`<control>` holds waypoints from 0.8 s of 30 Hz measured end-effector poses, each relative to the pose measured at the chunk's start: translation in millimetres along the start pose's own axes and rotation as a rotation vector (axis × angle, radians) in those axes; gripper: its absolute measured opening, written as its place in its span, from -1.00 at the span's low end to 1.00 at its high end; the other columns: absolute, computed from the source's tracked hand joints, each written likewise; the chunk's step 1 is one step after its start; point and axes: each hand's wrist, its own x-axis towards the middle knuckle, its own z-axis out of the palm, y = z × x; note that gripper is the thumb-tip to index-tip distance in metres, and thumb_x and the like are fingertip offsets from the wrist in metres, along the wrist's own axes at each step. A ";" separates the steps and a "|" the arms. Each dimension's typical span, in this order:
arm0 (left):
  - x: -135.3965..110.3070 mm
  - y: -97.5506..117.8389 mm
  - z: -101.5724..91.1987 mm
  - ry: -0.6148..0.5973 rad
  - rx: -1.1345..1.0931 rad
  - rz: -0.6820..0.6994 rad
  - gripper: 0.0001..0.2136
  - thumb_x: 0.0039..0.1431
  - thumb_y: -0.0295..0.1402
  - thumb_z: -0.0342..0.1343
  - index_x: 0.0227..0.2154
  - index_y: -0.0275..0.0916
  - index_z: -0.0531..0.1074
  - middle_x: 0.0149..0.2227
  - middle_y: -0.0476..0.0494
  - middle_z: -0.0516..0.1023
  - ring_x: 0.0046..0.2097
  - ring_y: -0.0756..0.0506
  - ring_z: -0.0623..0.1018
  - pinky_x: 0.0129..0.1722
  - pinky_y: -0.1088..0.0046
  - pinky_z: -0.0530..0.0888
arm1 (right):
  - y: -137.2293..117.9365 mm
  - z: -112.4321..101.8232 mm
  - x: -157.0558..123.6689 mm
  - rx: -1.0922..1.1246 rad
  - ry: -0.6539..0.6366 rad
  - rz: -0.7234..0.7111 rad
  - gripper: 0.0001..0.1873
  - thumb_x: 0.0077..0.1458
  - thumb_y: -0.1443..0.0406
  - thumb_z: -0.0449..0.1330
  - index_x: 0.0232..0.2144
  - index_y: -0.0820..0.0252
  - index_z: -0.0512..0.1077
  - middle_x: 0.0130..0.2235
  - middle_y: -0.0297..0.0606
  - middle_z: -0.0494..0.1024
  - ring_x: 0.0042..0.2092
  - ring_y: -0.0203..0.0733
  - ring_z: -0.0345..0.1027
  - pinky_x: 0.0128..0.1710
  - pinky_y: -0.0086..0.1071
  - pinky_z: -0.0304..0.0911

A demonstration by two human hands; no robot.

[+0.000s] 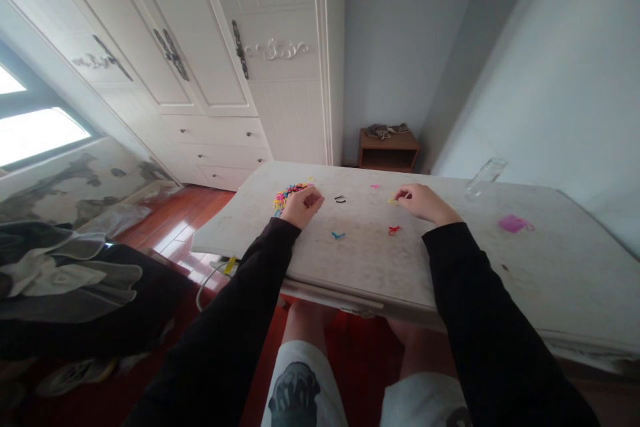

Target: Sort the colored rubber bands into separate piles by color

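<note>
A heaped pile of small, many-coloured bands [286,196], which look like little elastic hair ties, lies on the left part of the white table [370,267]. Against the pile's right side is my left hand [303,207], its fingers curled closed; what is in them is hidden. My right hand [419,202] pinches at a small yellow band [393,201] close to the tabletop. Between my hands lie separate little groups: black bands [341,199], blue bands [339,235], red bands [394,231] and a pink band [375,186].
A clear glass bottle or vase [485,179] leans at the table's back right. In front of it lies a flat pink pouch [515,223]. A white wardrobe [290,107] and a small wooden nightstand [390,147] stand behind the table. Clothing covers a dark surface [150,307] at left.
</note>
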 end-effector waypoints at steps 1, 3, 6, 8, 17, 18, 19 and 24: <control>0.0 0.6 -0.4 0.004 0.005 -0.003 -0.82 0.16 -0.18 0.15 -0.42 -0.19 0.44 -0.55 0.01 0.48 -0.51 0.00 0.49 -0.47 0.50 0.42 | -0.9 1.2 0.1 -0.010 -0.009 0.003 -0.79 0.10 0.39 0.19 -0.30 0.18 0.65 -0.24 -0.16 0.69 -0.21 -0.12 0.53 -0.17 -0.36 0.33; 0.1 1.4 -0.8 0.004 0.007 -0.005 -0.81 0.15 -0.18 0.15 -0.42 -0.18 0.43 -0.56 0.02 0.45 -0.52 0.02 0.47 -0.48 0.52 0.40 | -2.0 3.1 0.1 -0.030 -0.027 0.010 -0.78 0.09 0.39 0.19 -0.30 0.18 0.65 -0.23 -0.15 0.69 -0.21 -0.10 0.53 -0.17 -0.34 0.33; 0.1 1.7 -0.9 -0.001 0.009 0.005 -0.82 0.15 -0.19 0.15 -0.43 -0.18 0.42 -0.57 0.04 0.44 -0.52 0.02 0.46 -0.49 0.52 0.39 | -0.6 3.7 -0.2 -0.041 -0.051 0.016 -0.78 0.06 0.41 0.19 -0.34 0.17 0.65 -0.25 -0.15 0.69 -0.22 -0.09 0.53 -0.19 -0.34 0.32; 0.0 1.7 -0.7 0.006 0.017 0.011 -0.83 0.16 -0.20 0.14 -0.44 -0.18 0.42 -0.57 0.04 0.44 -0.52 0.02 0.46 -0.48 0.52 0.40 | 1.3 3.2 -0.3 -0.043 -0.042 0.020 -0.81 0.04 0.42 0.19 -0.39 0.17 0.63 -0.27 -0.17 0.69 -0.24 -0.11 0.52 -0.22 -0.35 0.31; -0.1 0.0 -0.5 0.011 0.033 -0.003 -0.85 0.15 -0.22 0.14 -0.44 -0.17 0.43 -0.58 0.04 0.44 -0.51 0.00 0.49 -0.47 0.50 0.40 | 6.2 13.9 6.4 -0.070 0.083 -0.008 -0.69 -0.01 0.29 0.38 -0.16 0.24 0.61 -0.08 -0.07 0.65 -0.18 -0.11 0.51 -0.12 -0.32 0.36; 0.0 -0.7 -0.4 0.014 0.035 -0.006 -0.85 0.15 -0.22 0.14 -0.44 -0.17 0.43 -0.59 0.04 0.44 -0.51 0.00 0.50 -0.47 0.50 0.40 | 6.5 16.1 7.5 -0.075 0.080 0.002 -0.71 0.00 0.30 0.38 -0.17 0.24 0.61 -0.09 -0.07 0.65 -0.17 -0.10 0.52 -0.12 -0.33 0.36; 0.1 -1.6 -0.3 0.020 0.038 -0.008 -0.85 0.15 -0.23 0.14 -0.44 -0.16 0.43 -0.59 0.04 0.44 -0.52 0.00 0.49 -0.47 0.50 0.40 | 6.8 18.0 8.5 -0.076 0.075 0.019 -0.75 0.02 0.31 0.37 -0.19 0.24 0.62 -0.11 -0.08 0.66 -0.17 -0.10 0.52 -0.13 -0.33 0.36; 1.8 -6.9 0.0 0.079 0.111 -0.013 -0.87 0.14 -0.26 0.14 -0.45 -0.16 0.44 -0.58 0.04 0.45 -0.51 0.00 0.48 -0.43 0.48 0.40 | 7.6 23.5 10.5 -0.060 0.090 0.048 -0.92 0.08 0.36 0.30 -0.35 0.22 0.62 -0.22 -0.11 0.66 -0.19 -0.10 0.52 -0.16 -0.33 0.34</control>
